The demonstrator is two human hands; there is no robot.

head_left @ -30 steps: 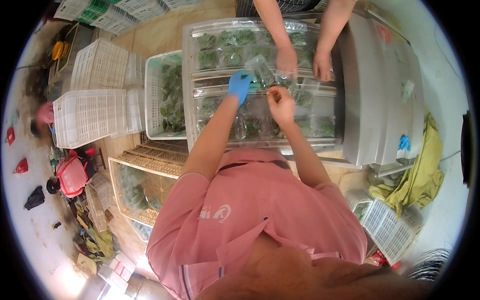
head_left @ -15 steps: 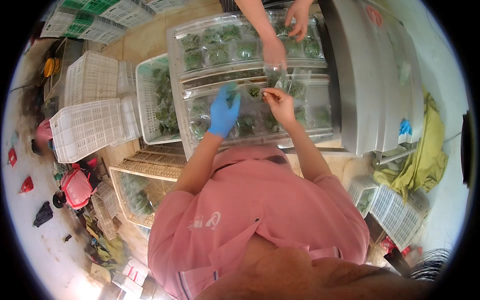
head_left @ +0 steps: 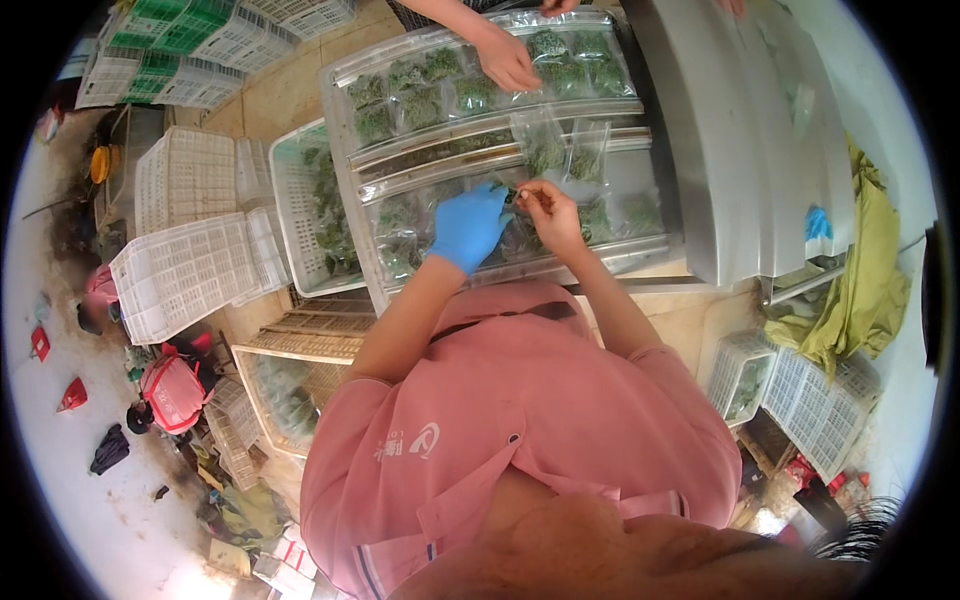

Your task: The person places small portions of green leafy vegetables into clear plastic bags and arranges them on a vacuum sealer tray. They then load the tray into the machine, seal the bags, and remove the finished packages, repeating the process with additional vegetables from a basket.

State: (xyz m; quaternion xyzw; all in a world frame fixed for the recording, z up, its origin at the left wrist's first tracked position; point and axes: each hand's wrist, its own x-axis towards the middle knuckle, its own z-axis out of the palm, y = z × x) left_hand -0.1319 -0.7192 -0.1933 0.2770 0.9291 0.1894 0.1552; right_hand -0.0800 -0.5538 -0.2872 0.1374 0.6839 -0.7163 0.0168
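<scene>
Co-wkr's hand (head_left: 508, 62) moved off veg bag (head_left: 541, 145), own hands (head_left: 470, 228) (head_left: 552, 218) at greens (head_left: 510, 192), veg crate (head_left: 284, 220)

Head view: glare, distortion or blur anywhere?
Head view: glare whitens the left wall low down; clear bags catch highlights; straight edges bow toward the dark rim; the small green item between blue-gloved left hand and right hand is too fine to identify.

On the left stands a whitish wall (head_left: 70, 440), marked with brown stains; on the right, another pale wall (head_left: 875, 110). Tan tiles cover the floor (head_left: 290, 72). Strong light (head_left: 185, 575) shines at near left.
</scene>
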